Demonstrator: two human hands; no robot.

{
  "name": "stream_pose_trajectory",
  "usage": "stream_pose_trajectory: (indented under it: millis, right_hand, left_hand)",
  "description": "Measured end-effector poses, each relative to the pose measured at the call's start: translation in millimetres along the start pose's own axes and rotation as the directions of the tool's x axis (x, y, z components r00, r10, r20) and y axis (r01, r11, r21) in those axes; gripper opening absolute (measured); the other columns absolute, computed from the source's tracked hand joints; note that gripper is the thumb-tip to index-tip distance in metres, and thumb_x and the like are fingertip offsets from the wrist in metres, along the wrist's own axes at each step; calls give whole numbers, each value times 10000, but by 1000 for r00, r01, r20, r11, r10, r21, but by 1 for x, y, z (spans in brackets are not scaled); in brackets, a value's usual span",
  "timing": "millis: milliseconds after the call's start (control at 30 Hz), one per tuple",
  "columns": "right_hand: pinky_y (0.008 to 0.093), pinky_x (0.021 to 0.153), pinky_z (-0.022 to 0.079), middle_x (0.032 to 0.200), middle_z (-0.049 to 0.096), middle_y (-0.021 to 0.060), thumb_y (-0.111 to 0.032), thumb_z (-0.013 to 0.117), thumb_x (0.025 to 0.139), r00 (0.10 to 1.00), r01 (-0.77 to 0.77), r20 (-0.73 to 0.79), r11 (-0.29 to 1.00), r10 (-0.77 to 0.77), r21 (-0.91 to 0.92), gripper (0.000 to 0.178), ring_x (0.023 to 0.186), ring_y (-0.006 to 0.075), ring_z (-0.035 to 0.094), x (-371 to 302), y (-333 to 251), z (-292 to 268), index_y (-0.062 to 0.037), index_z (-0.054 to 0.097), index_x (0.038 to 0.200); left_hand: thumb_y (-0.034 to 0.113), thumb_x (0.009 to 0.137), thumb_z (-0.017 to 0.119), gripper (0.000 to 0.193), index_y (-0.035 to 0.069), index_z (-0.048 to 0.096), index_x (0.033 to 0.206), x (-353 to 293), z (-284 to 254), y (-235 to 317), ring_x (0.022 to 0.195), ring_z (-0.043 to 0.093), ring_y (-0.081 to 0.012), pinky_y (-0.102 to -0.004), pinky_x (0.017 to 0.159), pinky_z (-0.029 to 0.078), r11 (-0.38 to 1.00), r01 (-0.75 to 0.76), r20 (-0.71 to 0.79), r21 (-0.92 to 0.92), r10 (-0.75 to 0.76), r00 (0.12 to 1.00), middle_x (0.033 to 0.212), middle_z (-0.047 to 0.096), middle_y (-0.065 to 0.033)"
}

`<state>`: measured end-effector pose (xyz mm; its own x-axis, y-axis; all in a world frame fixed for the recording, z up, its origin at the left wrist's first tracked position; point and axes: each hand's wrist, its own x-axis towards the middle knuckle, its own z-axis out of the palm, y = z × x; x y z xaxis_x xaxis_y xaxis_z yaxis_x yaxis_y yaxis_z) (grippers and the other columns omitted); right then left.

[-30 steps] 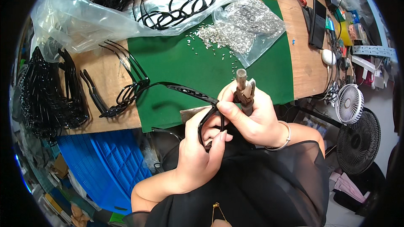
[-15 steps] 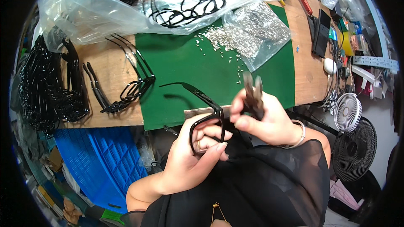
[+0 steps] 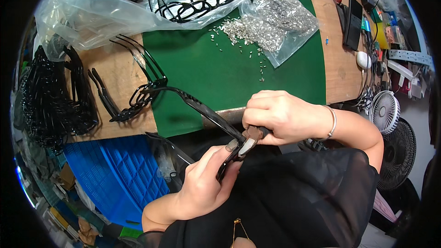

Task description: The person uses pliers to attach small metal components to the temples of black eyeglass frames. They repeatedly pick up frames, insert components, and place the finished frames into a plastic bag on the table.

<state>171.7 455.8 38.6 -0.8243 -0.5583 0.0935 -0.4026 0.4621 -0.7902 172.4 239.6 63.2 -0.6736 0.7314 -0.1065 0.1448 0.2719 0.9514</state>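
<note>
My left hand (image 3: 200,180) grips a black eyeglass frame (image 3: 202,109) by its front, thumb and fingers pinching the rim. One temple arm stretches away to the upper left over the green mat (image 3: 206,73); the other sticks out left of the hand. Wrapped around a pair of pliers (image 3: 251,138), my right hand (image 3: 281,114) is closed. The pliers' jaws meet the frame near the corner where rim and temple join, beside my left thumb. Whether they bite on a part there cannot be made out.
Small silvery metal pieces (image 3: 236,31) spill from a clear bag (image 3: 287,27). More black frames sit in a pile (image 3: 50,96), a small stack (image 3: 140,103) and a large plastic bag (image 3: 92,14). A blue crate (image 3: 103,174) stands lower left; a phone (image 3: 352,23) and white fan (image 3: 385,110) are right.
The pliers have come down and left from beside the mat to the frame's corner. My right hand has turned over, and the eyeglass frame has tilted in my left hand.
</note>
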Motion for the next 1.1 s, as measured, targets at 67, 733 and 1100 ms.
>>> stream_pose_trajectory:
  millis: [67,733,1100]
  right_hand:
    - [341,605,448,693,513,82,-159,673,650,999,-28,17,997,30,-74,224,667,252,539,-3,2,2,-62,489,731]
    - [342,564,433,693,542,135,-181,646,748,893,-421,-115,898,435,128,214,623,295,551,-10,12,-3,-19,508,760]
    - [347,622,445,721,537,109,-91,632,703,887,-438,-225,890,404,-129,152,697,282,548,-28,18,11,-41,518,789]
  left_hand:
    - [-96,686,613,384,-57,494,1050,2,1,-6,656,587,-299,-303,553,483,994,-83,6,73,83,997,856,561,-166]
    - [201,763,620,365,33,531,1075,47,-93,-62,929,469,-280,-360,772,381,420,85,-168,904,165,972,993,513,-117]
    - [62,767,566,110,40,548,873,183,-64,-48,774,534,-297,-356,674,438,443,-182,-159,878,627,762,844,555,-124]
